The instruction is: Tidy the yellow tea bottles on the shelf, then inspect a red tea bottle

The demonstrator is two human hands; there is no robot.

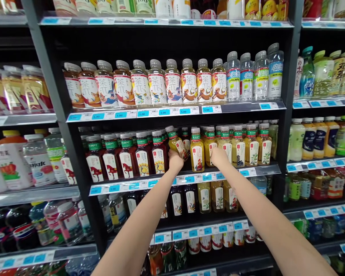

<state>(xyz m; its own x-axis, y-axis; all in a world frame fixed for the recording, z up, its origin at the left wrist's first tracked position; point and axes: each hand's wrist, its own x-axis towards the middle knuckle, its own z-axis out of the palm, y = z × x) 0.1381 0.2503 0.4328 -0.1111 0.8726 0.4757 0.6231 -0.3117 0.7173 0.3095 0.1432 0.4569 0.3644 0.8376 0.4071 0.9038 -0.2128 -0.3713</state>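
My left hand (pixel 176 161) is closed round a tea bottle (pixel 174 142) with yellow-green liquid and a white label. That bottle leans to the left over the middle shelf, its cap raised a little above its neighbours. Farther right, my right hand (pixel 219 156) is closed against another yellow tea bottle (pixel 211 141), which stands upright in the front row; part of its label is hidden by the fingers. Between the two hands stands a yellow tea bottle (pixel 197 151) with a red ship on its label. Dark red tea bottles (pixel 142 155) line up left of my left hand.
Price tags run along the shelf edge (pixel 161 181) under my hands. Above is a shelf with white-labelled bottles (pixel 172 86); below, more tea bottles (pixel 204 197) stand behind my forearms. Dark uprights (pixel 74 168) divide this bay from neighbouring drink shelves.
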